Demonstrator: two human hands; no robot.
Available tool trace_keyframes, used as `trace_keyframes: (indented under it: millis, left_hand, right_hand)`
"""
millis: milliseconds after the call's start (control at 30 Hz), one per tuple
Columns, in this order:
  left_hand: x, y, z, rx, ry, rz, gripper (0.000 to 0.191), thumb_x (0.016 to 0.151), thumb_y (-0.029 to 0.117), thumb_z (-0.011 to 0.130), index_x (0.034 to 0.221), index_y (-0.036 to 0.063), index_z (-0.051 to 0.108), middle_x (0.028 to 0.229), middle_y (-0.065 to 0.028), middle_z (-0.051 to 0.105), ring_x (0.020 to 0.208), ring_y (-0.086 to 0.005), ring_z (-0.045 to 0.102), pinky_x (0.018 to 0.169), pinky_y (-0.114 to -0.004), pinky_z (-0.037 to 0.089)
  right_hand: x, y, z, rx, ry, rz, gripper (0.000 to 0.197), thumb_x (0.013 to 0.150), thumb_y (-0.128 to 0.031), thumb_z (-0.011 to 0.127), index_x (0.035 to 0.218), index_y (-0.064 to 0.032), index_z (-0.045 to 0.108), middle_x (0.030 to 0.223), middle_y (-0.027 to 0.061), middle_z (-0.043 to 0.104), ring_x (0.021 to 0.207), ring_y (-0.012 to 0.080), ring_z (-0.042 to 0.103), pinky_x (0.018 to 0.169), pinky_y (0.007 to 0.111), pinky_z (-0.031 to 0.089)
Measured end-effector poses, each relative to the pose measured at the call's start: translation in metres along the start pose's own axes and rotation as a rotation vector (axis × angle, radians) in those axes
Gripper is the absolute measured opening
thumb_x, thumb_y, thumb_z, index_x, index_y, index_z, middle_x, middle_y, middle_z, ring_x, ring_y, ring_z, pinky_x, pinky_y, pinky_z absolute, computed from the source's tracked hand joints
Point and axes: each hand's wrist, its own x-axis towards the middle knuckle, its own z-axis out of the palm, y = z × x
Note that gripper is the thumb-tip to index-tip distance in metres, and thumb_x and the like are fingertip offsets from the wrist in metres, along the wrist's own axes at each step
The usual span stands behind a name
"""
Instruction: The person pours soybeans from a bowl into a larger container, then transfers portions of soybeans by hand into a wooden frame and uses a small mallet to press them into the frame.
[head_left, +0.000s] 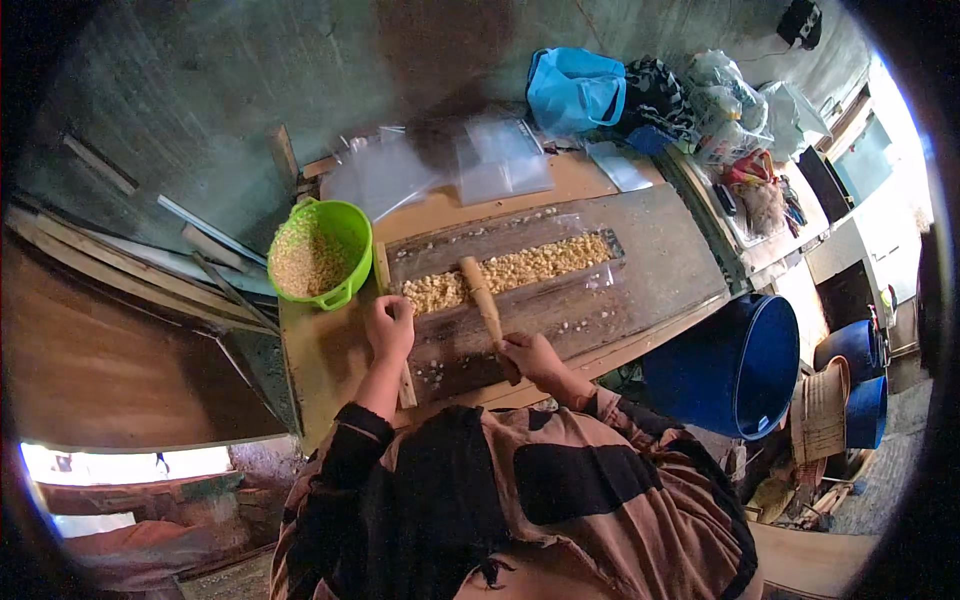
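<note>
My right hand (531, 355) grips a wooden rod (484, 300), a pin-like stick with a worn surface. Its far end lies across a long strip of pale, split-bean-like pieces (551, 264) in a narrow bed on a dark wooden board (465, 349). Clear plastic film shows around the strip's right end. Beside the strip's left end is my left hand (390, 326), its fingertips drawn together at the corner. Whether they pinch film or pieces there cannot be made out. To its upper left stands a lime-green plastic basin (363, 238) with handles, holding more of the same pieces.
Clear plastic sheets (502, 176) lie behind the board. A light-blue bag (574, 86) and stuffed plastic bags (724, 94) sit against the wall. Below the table's right edge is a large blue drum (765, 367). Wooden planks (142, 262) lean at the left.
</note>
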Motion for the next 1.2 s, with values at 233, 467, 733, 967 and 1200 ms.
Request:
trace_keyframes:
  millis: [233,467,733,967,1200]
  left_hand:
    - [0.003,0.012,-0.011,-0.099,0.009,-0.078,0.027,0.078,0.029,0.051,0.079,0.0016,0.055,0.071,-0.0126,0.061,0.072,-0.0272,0.059,0.065,-0.036,0.044]
    - [0.018,-0.007,-0.013,-0.027,-0.029,-0.012,0.025,0.076,0.028,0.052,0.082,0.0033,0.054,0.073,-0.0103,0.058,0.072,-0.0261,0.056,0.065,-0.035,0.043]
    - [0.006,0.009,0.001,0.094,-0.207,-0.03,0.054,0.078,0.028,0.049,0.124,0.0056,0.034,0.13,-0.0153,0.03,0.116,-0.0288,0.035,0.092,-0.04,0.03]
    - [-0.024,0.068,0.016,0.858,-0.149,0.046,0.053,0.086,0.034,0.033,0.13,0.0052,0.024,0.138,-0.0121,0.017,0.127,-0.0313,0.012,0.097,-0.053,0.012]
    - [-0.041,0.091,0.027,0.862,-0.092,-0.004,0.057,0.085,0.038,0.032,0.13,0.0038,0.023,0.138,-0.0129,0.015,0.127,-0.0319,0.009,0.097,-0.056,0.008]
  right_hand:
    - [0.007,0.002,0.052,-0.241,-0.104,-0.07,0.026,0.084,-0.02,0.05,0.074,0.0031,0.056,0.052,0.0048,0.051,0.043,0.0113,0.046,0.042,0.027,0.037]
    - [-0.009,-0.005,0.053,-0.404,-0.081,-0.158,0.02,0.081,-0.019,0.052,0.08,0.0006,0.058,0.05,0.0058,0.05,0.045,0.0113,0.049,0.042,0.028,0.039]
    - [-0.033,-0.024,-0.11,-0.223,0.616,-0.243,0.023,0.079,-0.022,0.052,0.08,-0.0003,0.059,0.054,0.0121,0.053,0.048,0.0186,0.054,0.045,0.032,0.041]
    - [-0.002,0.023,-0.257,-0.96,0.912,-0.005,0.024,0.076,-0.023,0.051,0.08,-0.0025,0.061,0.068,0.0197,0.057,0.069,0.0334,0.058,0.062,0.04,0.044]
    - [0.018,-0.013,-0.253,-1.166,0.805,-0.034,0.035,0.07,-0.014,0.053,0.104,-0.0068,0.051,0.1,0.0143,0.054,0.092,0.0334,0.051,0.076,0.041,0.043]
